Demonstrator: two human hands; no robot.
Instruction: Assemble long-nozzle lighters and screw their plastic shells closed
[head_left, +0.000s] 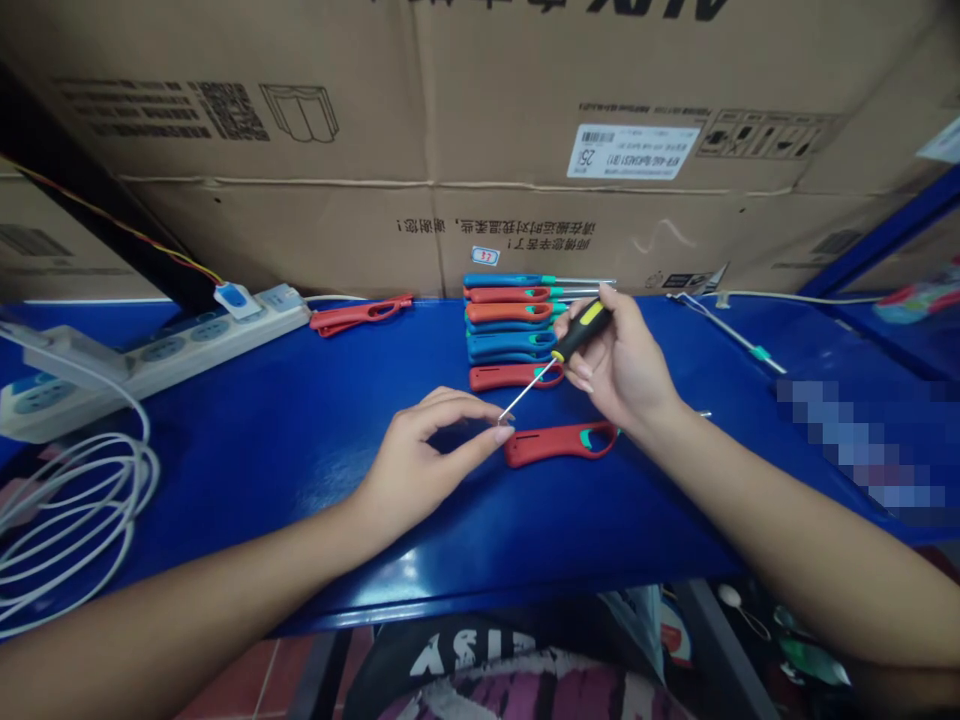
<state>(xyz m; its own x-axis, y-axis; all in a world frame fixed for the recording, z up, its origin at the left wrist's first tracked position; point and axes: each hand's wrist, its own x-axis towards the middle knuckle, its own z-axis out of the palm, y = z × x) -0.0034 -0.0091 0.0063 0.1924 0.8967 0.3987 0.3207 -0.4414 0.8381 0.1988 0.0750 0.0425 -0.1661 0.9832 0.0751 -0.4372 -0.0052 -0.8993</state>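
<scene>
My right hand point(619, 355) is wrapped round the black and yellow handle of a screwdriver point(582, 330), its shaft slanting down to the left. At the tip, my left hand point(431, 450) has thumb and forefinger brought together; whatever is between them is too small to make out. Just below and right of the tip lies a red utility lighter point(544, 446) with a green trigger. Behind it, several more lighters lie in a stacked row, among them a red one point(504, 376), a blue one point(510, 345) and an orange one point(510, 313).
A white power strip point(161, 355) with a coiled white cable point(97, 500) lies left on the blue table point(300, 470). Red handle shells point(360, 315) lie near the back. At right is a loose metal lighter rod point(731, 335). A large cardboard box point(300, 230) stands behind.
</scene>
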